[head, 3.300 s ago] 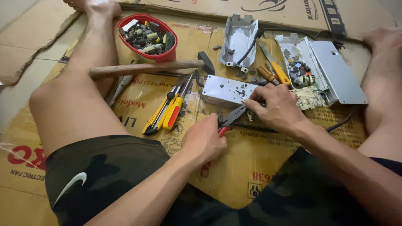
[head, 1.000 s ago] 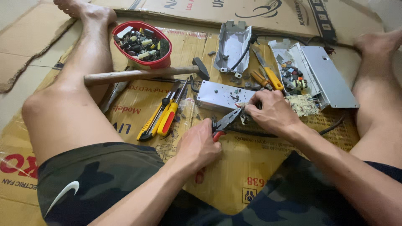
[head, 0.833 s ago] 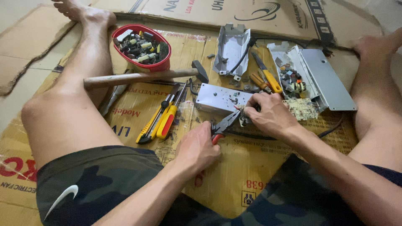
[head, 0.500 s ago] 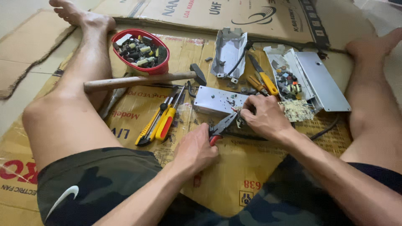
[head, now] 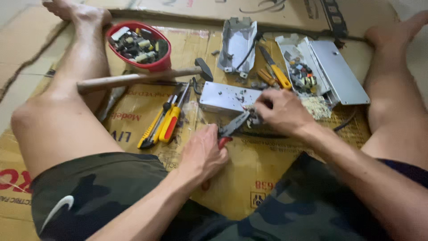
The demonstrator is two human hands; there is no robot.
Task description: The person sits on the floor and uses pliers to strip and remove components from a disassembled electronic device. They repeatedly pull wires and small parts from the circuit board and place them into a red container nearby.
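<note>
The left hand (head: 203,154) is closed around the red handles of the pliers (head: 232,129), whose long axis runs diagonally, nose pointing up and right toward the small part (head: 255,119) pinched in the right hand (head: 281,111). This happens near the middle of the cardboard sheet (head: 249,178), just below the grey metal case (head: 225,96). The part is mostly hidden by fingers; the handles' ends are covered.

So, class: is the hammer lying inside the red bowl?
No: the hammer lies on the cardboard beside the red bowl.
</note>
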